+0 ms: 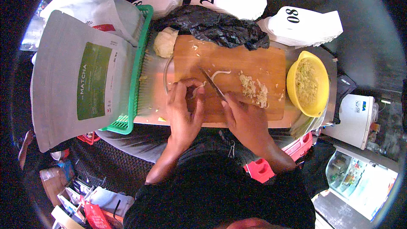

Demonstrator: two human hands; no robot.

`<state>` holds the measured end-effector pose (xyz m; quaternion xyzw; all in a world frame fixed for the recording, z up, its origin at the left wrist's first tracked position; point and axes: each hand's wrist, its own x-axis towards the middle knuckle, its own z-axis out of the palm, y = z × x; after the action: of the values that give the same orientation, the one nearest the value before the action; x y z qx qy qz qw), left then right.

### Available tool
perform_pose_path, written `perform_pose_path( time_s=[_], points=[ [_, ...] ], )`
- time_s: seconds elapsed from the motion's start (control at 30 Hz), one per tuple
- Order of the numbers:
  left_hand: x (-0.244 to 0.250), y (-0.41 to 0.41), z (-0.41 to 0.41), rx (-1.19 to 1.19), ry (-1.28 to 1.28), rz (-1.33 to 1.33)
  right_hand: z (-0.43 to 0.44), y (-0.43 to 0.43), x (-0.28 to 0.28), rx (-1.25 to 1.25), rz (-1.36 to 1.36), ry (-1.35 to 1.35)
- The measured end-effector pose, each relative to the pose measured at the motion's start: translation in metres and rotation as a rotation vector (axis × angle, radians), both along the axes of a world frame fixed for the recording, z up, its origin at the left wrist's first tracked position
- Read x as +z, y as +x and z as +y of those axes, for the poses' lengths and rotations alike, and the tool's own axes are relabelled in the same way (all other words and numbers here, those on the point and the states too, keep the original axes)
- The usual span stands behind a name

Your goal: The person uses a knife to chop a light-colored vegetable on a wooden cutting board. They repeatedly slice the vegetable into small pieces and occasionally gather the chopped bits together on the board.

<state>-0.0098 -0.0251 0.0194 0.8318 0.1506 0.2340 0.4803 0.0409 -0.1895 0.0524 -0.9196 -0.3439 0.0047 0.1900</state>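
Note:
On a wooden cutting board (229, 54), my right hand (241, 111) grips a knife (212, 83), its blade pointing up and left. My left hand (186, 108) is at the board's left edge, its thumb and fingers pinching a small pale strip (198, 88), perhaps cabbage. A curved pale strip (221, 73) lies just beyond the blade. To the right is a pile of shredded pale vegetable (253, 89). A yellow plastic bowl (323, 85) of similar shreds stands right of the board. A round pale vegetable, apparently a cabbage (165, 42), sits at the board's upper left corner.
A crumpled black plastic bag (216, 27) lies over the board's far edge. Behind it stand stacks of white numbered cards (297, 27). At the left, a green plastic basket (136, 79) holds large pouches, one a grey matcha pouch (60, 79). A clear plastic bag (305, 124) lies below the bowl.

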Motion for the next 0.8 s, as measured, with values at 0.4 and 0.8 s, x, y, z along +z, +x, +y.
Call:
perform_pose_path(
  time_s=[0.4, 0.8],
  points=[
    [0.001, 0.019, -0.002, -0.427, 0.394, 0.011, -0.027, -0.021, 0.010, -0.221, 0.173, 0.296],
    [0.004, 0.009, 0.011, -0.372, 0.188, 0.010, -0.031, -0.026, 0.003, -0.287, 0.180, 0.410]
  ],
)
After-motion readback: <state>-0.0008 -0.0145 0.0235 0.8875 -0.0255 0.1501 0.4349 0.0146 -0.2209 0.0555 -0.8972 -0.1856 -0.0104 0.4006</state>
